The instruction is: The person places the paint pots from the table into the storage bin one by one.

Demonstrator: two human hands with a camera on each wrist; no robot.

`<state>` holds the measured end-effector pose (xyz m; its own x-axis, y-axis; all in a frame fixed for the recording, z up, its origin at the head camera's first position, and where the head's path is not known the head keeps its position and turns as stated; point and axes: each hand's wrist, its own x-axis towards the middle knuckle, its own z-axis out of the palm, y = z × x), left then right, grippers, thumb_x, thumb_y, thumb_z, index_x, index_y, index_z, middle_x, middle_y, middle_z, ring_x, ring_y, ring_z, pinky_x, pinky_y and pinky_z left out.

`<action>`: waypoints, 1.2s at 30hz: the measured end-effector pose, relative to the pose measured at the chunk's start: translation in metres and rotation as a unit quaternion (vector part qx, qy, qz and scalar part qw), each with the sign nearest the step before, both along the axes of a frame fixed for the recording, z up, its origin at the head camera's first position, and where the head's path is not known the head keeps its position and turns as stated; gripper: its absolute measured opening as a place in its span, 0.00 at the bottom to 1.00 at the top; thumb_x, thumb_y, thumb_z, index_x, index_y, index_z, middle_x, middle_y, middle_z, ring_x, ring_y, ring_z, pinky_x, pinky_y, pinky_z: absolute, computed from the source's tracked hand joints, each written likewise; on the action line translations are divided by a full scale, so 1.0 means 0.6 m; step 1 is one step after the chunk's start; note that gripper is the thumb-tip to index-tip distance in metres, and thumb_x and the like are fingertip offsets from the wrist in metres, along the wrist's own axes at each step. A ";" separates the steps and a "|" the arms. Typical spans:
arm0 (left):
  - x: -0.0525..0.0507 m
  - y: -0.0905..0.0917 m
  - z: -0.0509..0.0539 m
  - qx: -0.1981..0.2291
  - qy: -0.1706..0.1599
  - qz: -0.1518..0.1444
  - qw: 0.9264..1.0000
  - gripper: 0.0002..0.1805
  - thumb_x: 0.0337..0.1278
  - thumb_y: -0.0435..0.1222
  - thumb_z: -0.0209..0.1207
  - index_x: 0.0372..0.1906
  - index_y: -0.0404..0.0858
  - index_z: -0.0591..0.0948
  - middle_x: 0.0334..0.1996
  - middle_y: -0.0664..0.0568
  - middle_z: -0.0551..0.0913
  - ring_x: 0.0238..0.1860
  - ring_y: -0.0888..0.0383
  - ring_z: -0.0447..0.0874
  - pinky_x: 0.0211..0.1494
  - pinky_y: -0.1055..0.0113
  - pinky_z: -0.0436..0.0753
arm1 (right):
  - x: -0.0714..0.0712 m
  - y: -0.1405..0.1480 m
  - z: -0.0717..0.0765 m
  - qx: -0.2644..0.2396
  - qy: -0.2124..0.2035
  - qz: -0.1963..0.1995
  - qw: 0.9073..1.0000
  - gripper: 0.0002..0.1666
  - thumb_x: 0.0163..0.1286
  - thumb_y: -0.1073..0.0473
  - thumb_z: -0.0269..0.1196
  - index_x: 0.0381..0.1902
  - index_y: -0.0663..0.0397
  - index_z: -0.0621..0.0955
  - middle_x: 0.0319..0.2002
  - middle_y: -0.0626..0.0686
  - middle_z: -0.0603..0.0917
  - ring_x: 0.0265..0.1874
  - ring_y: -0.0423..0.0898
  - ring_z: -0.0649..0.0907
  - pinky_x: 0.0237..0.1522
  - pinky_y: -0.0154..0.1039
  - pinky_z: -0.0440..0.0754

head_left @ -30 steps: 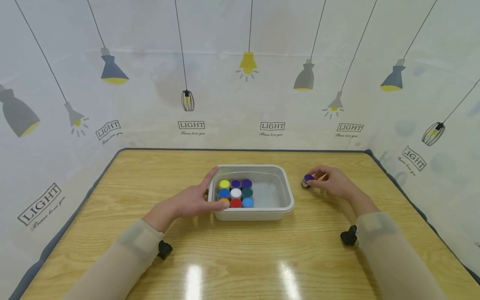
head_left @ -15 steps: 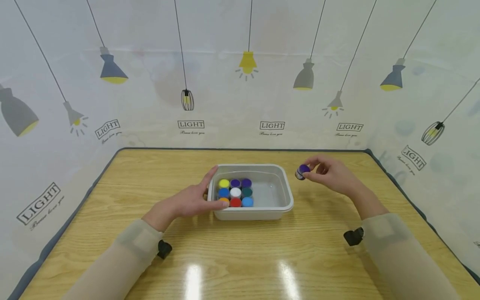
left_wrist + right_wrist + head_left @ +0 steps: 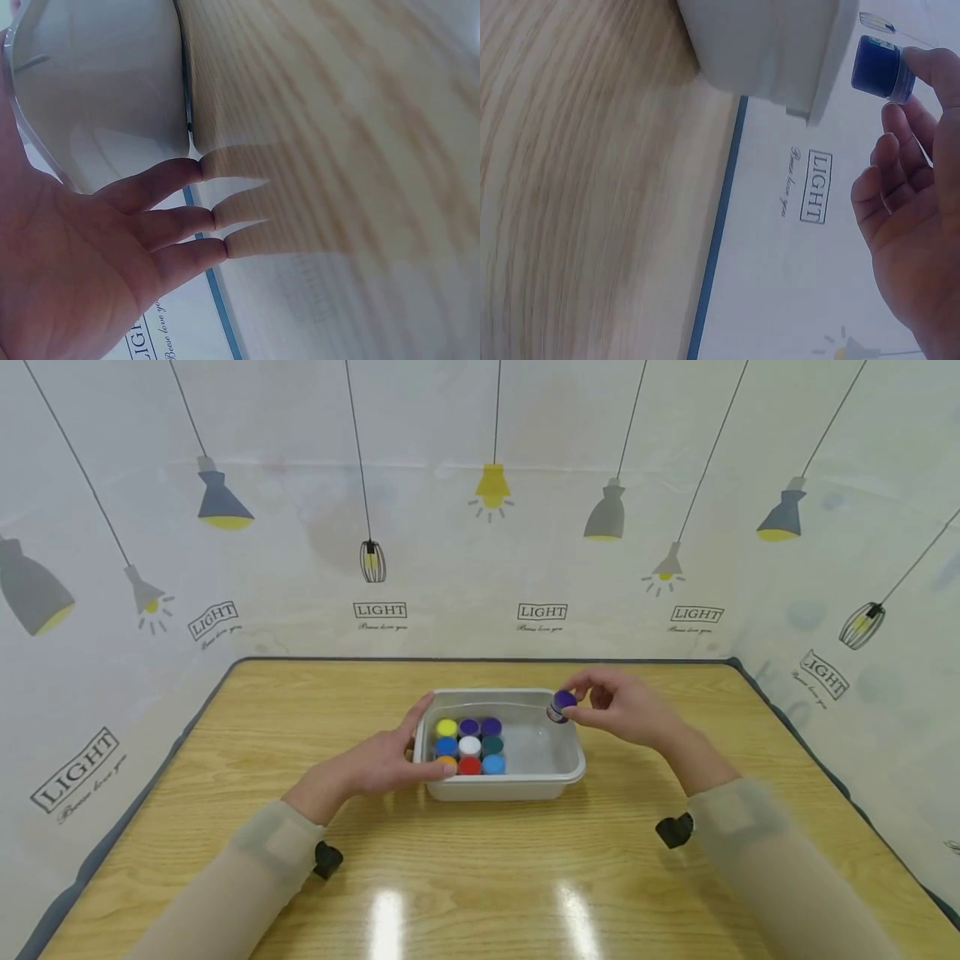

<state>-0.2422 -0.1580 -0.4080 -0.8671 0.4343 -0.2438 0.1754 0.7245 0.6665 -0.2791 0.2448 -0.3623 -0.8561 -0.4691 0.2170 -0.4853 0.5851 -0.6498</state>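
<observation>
In the head view, my right hand [image 3: 626, 706] pinches a small paint jar with a purple lid [image 3: 562, 705] between thumb and fingers, tilted over the far right corner of a pale plastic tub [image 3: 498, 789]. The right wrist view shows the same jar [image 3: 876, 67] above the level of the tub's rim. My left hand [image 3: 378, 762] spans the tub's left end, thumb lying across the near rim. In the left wrist view its other fingers [image 3: 176, 225] are straight, tips on the tabletop. Several jars, one with a white lid [image 3: 470, 747], stand in rows in the tub's left part.
The wooden table [image 3: 495, 868] is bordered at the back and sides by a wall cover [image 3: 450, 543] printed with lamps. Bare tub floor [image 3: 536, 747] shows to the right of the jars. A black wrist camera [image 3: 675, 830] sits at the right cuff.
My right hand has lifted the purple-lidded paint jar off the table and carried it left to above the tub's right end. The left hand and tub stay in place.
</observation>
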 end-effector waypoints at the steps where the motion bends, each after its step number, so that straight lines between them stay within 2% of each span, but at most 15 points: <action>1: -0.001 0.000 -0.001 0.001 -0.001 0.000 1.000 0.68 0.61 0.75 0.64 0.90 0.67 0.29 0.82 0.33 0.69 0.79 0.33 0.73 0.82 0.32 0.68 | -0.002 -0.006 -0.002 0.003 0.002 0.004 1.000 0.15 0.72 0.57 0.77 0.54 0.48 0.89 0.41 0.51 0.85 0.30 0.46 0.76 0.33 0.36 0.75; 6: -0.003 0.000 -0.004 0.004 -0.001 -0.002 1.000 0.68 0.61 0.76 0.64 0.89 0.67 0.29 0.81 0.33 0.70 0.78 0.34 0.74 0.81 0.32 0.69 | -0.011 -0.030 -0.011 0.009 0.014 0.016 1.000 0.16 0.71 0.56 0.78 0.54 0.47 0.89 0.39 0.48 0.86 0.35 0.48 0.77 0.38 0.38 0.75; 12: -0.002 -0.001 -0.004 0.006 0.001 -0.003 1.000 0.68 0.61 0.75 0.64 0.89 0.68 0.29 0.80 0.33 0.71 0.77 0.35 0.76 0.80 0.33 0.71 | -0.024 -0.052 -0.022 0.014 -0.003 0.029 0.999 0.17 0.71 0.59 0.77 0.56 0.49 0.88 0.37 0.48 0.86 0.40 0.49 0.79 0.46 0.44 0.77; 16: -0.002 -0.001 -0.004 0.005 0.002 -0.003 1.000 0.68 0.61 0.75 0.64 0.89 0.68 0.29 0.80 0.33 0.72 0.77 0.36 0.76 0.80 0.33 0.71 | -0.029 -0.062 -0.031 0.022 -0.010 0.023 0.999 0.18 0.69 0.60 0.77 0.56 0.51 0.89 0.38 0.49 0.87 0.41 0.49 0.80 0.47 0.45 0.79; 22: -0.002 0.000 -0.004 0.003 0.002 -0.003 1.000 0.68 0.61 0.76 0.63 0.89 0.67 0.29 0.80 0.33 0.71 0.77 0.35 0.76 0.80 0.33 0.70 | -0.035 -0.077 -0.046 0.059 -0.001 -0.003 0.998 0.19 0.69 0.52 0.78 0.55 0.48 0.89 0.39 0.45 0.88 0.44 0.47 0.79 0.55 0.45 0.69; 26: -0.001 0.001 -0.004 0.000 0.004 -0.005 1.000 0.68 0.62 0.76 0.63 0.90 0.67 0.29 0.81 0.33 0.71 0.77 0.35 0.75 0.80 0.33 0.70 | -0.035 -0.087 -0.051 0.064 -0.002 -0.007 0.998 0.18 0.68 0.51 0.79 0.53 0.46 0.89 0.37 0.44 0.89 0.42 0.47 0.80 0.57 0.48 0.63; 31: -0.001 0.002 -0.004 0.001 0.008 -0.009 1.000 0.68 0.62 0.75 0.63 0.90 0.66 0.30 0.80 0.32 0.72 0.75 0.36 0.77 0.80 0.34 0.72 | -0.035 -0.095 -0.058 0.067 -0.012 -0.008 0.998 0.17 0.68 0.51 0.79 0.53 0.45 0.89 0.35 0.43 0.88 0.38 0.45 0.81 0.60 0.51 0.60; 36: -0.001 0.001 -0.003 0.003 0.009 -0.008 1.000 0.68 0.62 0.75 0.63 0.90 0.66 0.30 0.79 0.32 0.73 0.74 0.36 0.79 0.78 0.34 0.74 | -0.037 -0.100 -0.061 0.085 -0.013 -0.006 0.996 0.18 0.68 0.51 0.79 0.54 0.44 0.89 0.34 0.42 0.89 0.38 0.43 0.83 0.66 0.57 0.60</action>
<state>-0.2430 -0.1574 -0.4099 -0.8644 0.4500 -0.2244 0.1999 0.7170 0.6678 -0.3014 0.1846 -0.3988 -0.8666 -0.4860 0.1131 -0.4612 0.6936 -0.5534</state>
